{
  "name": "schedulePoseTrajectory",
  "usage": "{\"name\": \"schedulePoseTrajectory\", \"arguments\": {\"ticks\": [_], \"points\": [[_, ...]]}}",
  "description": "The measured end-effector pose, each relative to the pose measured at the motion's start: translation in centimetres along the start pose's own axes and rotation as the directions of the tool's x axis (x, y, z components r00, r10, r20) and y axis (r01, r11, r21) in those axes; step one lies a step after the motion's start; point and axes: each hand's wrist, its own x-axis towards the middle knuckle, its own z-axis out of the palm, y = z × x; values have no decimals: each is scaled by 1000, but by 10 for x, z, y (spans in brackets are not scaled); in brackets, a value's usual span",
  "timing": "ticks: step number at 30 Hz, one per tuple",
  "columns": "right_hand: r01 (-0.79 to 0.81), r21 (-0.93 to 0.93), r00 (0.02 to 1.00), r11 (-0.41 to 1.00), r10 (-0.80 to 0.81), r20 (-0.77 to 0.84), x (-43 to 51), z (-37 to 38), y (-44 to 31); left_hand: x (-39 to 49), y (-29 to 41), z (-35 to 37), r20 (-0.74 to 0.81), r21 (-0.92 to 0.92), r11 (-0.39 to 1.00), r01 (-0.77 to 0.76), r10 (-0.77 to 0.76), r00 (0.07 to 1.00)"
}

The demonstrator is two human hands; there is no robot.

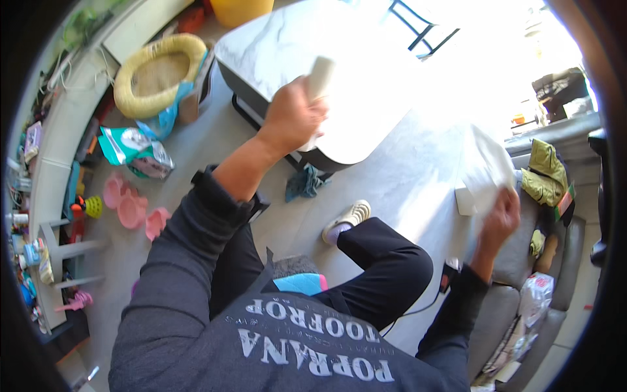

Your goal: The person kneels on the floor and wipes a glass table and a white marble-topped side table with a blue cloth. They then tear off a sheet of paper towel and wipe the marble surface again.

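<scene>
My left hand [296, 115] is raised near the rounded corner of the marble-patterned coffee table [254, 44]. It is closed around a cream-white cylindrical object [322, 76], whose upper end sticks out above the fist. Glare and blur hide what exactly it is. Out to the right, my right hand [502, 213] pinches a thin white sheet [490, 161], blurred by motion. Behind that sheet, beside the grey sofa [514, 255], part of a white box-like thing [465, 200] shows. A crumpled dark teal cloth [304, 183] lies on the floor by the table's foot.
On the left floor are a yellow oval ring-rimmed pet bed or scratcher [122, 90], a teal-and-white bag [130, 147] and pink plastic pieces [132, 208]. Cluttered shelves [54, 176] line that side. An olive garment [543, 174] lies on the sofa. A black cable [416, 311] runs near my leg.
</scene>
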Motion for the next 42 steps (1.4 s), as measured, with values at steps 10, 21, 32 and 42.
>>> {"name": "schedulePoseTrajectory", "arguments": {"ticks": [10,21,32,42], "points": [[28,-337,708,941,220,671,40,249,83,65,-58,-91,-151,-843,514,159,-509,847],[408,-547,704,731,129,699,-72,365,73,58,-72,-95,-144,-836,502,220,-588,796],[503,-378,633,777,-33,774,-87,285,88,57,-82,-70,-93,-818,505,276,-589,803],[477,-518,656,710,105,748,-129,295,64,58,-77,-71,-96,-819,508,266,-579,810]]}}
